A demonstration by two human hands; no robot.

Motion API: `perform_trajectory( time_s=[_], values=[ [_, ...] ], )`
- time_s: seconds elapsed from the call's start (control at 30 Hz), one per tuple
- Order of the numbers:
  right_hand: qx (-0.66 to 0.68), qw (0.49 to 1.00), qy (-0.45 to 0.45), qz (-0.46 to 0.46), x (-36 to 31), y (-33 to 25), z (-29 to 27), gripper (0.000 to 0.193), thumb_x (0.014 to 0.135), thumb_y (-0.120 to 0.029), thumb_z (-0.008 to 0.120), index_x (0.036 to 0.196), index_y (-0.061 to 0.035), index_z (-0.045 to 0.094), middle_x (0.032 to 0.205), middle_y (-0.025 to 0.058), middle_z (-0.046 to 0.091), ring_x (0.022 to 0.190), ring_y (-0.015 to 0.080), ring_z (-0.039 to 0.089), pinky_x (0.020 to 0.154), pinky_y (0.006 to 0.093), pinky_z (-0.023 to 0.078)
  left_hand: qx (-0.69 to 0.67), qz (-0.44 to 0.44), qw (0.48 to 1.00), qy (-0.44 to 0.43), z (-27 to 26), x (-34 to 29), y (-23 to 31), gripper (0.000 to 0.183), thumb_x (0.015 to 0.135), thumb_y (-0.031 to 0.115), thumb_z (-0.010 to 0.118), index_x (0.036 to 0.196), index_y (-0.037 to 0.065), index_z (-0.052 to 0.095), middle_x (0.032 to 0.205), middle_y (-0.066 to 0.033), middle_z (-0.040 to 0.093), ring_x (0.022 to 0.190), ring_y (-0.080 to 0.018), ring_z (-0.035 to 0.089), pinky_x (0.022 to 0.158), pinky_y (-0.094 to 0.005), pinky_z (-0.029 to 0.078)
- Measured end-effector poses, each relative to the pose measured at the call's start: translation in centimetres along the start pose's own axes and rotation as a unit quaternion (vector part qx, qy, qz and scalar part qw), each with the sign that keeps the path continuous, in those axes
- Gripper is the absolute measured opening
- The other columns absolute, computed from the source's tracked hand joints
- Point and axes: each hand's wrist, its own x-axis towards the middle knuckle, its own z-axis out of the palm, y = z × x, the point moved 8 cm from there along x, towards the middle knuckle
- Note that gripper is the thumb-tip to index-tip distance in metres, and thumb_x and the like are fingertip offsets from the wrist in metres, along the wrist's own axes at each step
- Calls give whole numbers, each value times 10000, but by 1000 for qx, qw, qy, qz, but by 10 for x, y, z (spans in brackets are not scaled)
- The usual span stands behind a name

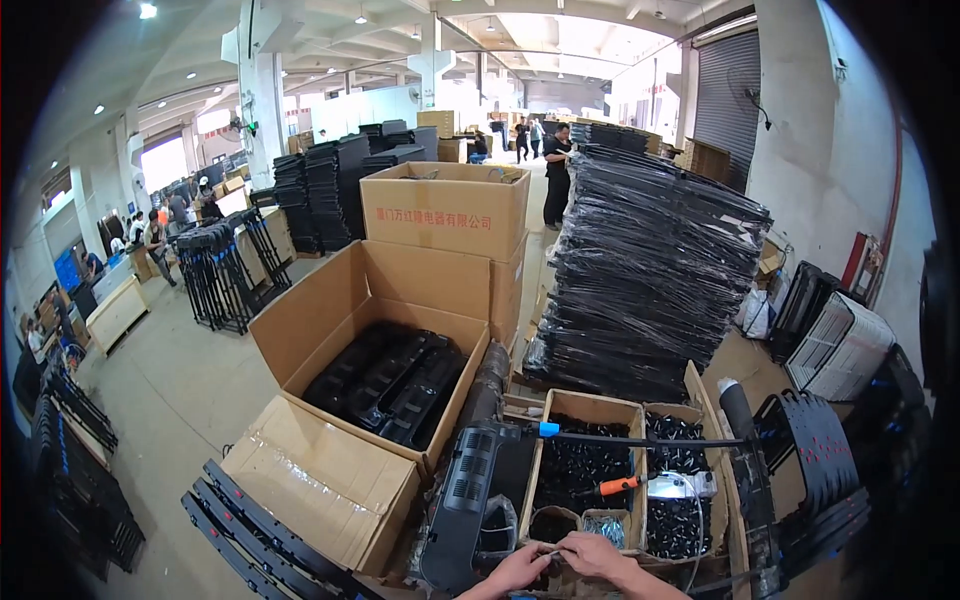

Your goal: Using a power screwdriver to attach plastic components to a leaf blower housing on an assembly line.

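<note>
Close together at the near edge of the parts bins, my left hand point(520, 568) and my right hand point(594, 556) both have their fingers closed. Whatever lies between the fingertips is too small and hidden to name. Just beyond them, silver screws point(604, 530) fill a small compartment. A wooden tray point(640, 405) holds many small black parts point(585, 462). On the parts rests an electric screwdriver point(655, 487) with an orange front and a pale body. A black bar point(640, 440) with a blue end lies across the bins. Left of my hands stands a black vented plastic cover point(465, 500).
An open carton point(290, 330) of black plastic covers is at left, near a taped closed carton point(300, 470). Black frames point(270, 540) lean at lower left, others point(810, 440) at right. A tall wrapped stack point(650, 270) stands ahead; a person point(556, 180) stands beside it.
</note>
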Motion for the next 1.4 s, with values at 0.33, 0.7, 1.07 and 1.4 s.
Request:
perform_trajectory(
  time_s=[0.33,0.7,1.07,1.4],
  values=[
    [-56,996,-40,-54,14,-51,13,216,963,-143,578,1109,-74,721,946,151,669,922,368,682,796,474,566,-3,-75,997,-7,-16,-20,-15,359,1093,330,556,1226,15,665,962,-31,738,726,-112,645,645,-283,542],
    [116,991,9,65,33,-52,-2,404,987,-148,522,1344,-190,707,1031,153,770,930,349,740,843,428,584,-297,-88,951,20,-27,-29,-45,316,1150,307,466,1216,50,637,1029,-26,742,761,-97,632,648,-254,527],
    [87,989,32,-113,44,-96,6,244,901,-167,743,1102,-29,727,1063,128,702,1000,320,687,900,415,566,-334,-90,938,41,-34,-45,-49,337,1149,309,469,1260,30,622,989,-32,695,780,-118,667,654,-262,551],
    [43,993,71,-81,70,-92,16,258,875,-198,782,1078,-38,768,932,150,685,902,333,702,802,400,575,-290,-68,939,175,-63,-79,-45,292,1114,322,534,1184,56,630,974,-30,679,743,-89,604,627,-238,488]
  ],
)
